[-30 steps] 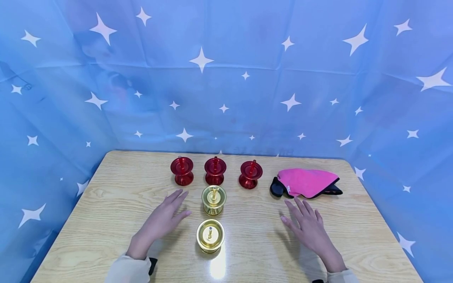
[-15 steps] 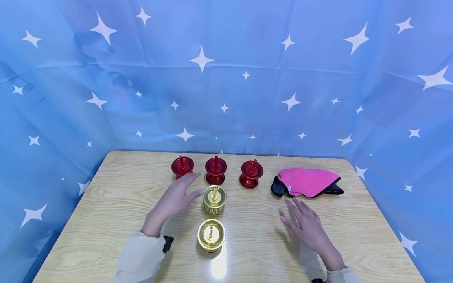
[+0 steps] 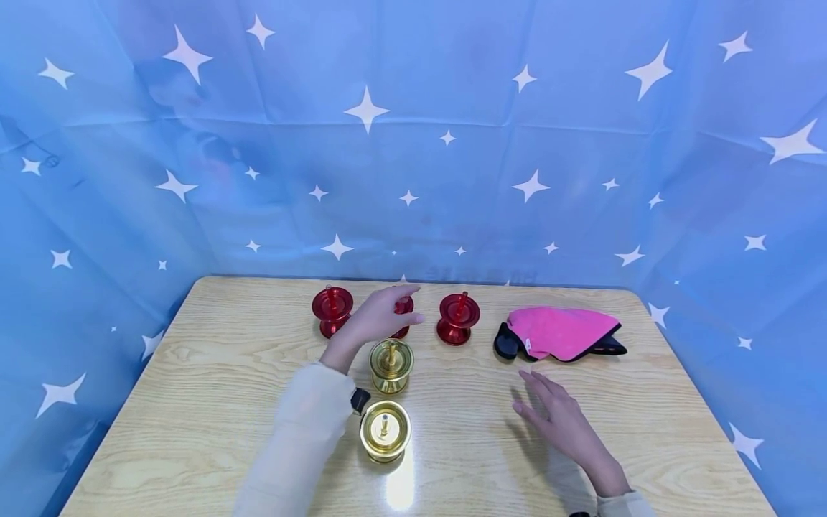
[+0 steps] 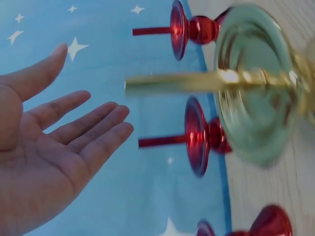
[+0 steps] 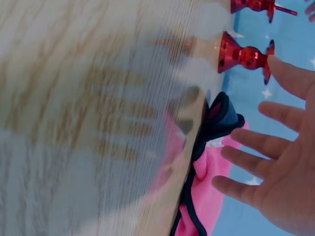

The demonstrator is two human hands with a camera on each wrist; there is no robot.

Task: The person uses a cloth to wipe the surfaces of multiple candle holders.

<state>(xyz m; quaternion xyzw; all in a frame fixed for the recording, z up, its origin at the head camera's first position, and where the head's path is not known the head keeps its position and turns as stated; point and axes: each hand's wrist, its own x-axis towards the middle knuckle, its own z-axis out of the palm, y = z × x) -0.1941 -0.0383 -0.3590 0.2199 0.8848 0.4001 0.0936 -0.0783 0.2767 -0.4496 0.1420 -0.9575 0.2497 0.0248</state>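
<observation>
The left hand (image 3: 381, 312) hovers over the middle red stand (image 3: 402, 309) in the back row and hides part of it from the head view; its fingers (image 4: 108, 145) are straight and slightly apart, the thumb spread well away from them; the left wrist view shows a gap between the fingertips and that stand's upright spike.

The left red stand (image 3: 332, 305) and the right red stand (image 3: 457, 319) stand upright to either side, each apart from the middle one; the far gold stand (image 3: 390, 362) is just in front of the middle red stand, below the left wrist; the near gold stand (image 3: 385, 431) is upright closer to the person, beside the black band (image 3: 360, 400) and pale sleeve (image 3: 297, 431) of the left arm.

The right hand (image 3: 565, 424) hovers above the counter (image 3: 161, 416), near the front edge of the pink cloth (image 3: 562, 334); its fingers are outstretched and spread, with gaps between them in the right wrist view; its shadow falls on the wood beside it; the cloth has a black border and lies bunched to the right of the red stands; behind the counter hangs a blue curtain (image 3: 452, 208) with white stars.
</observation>
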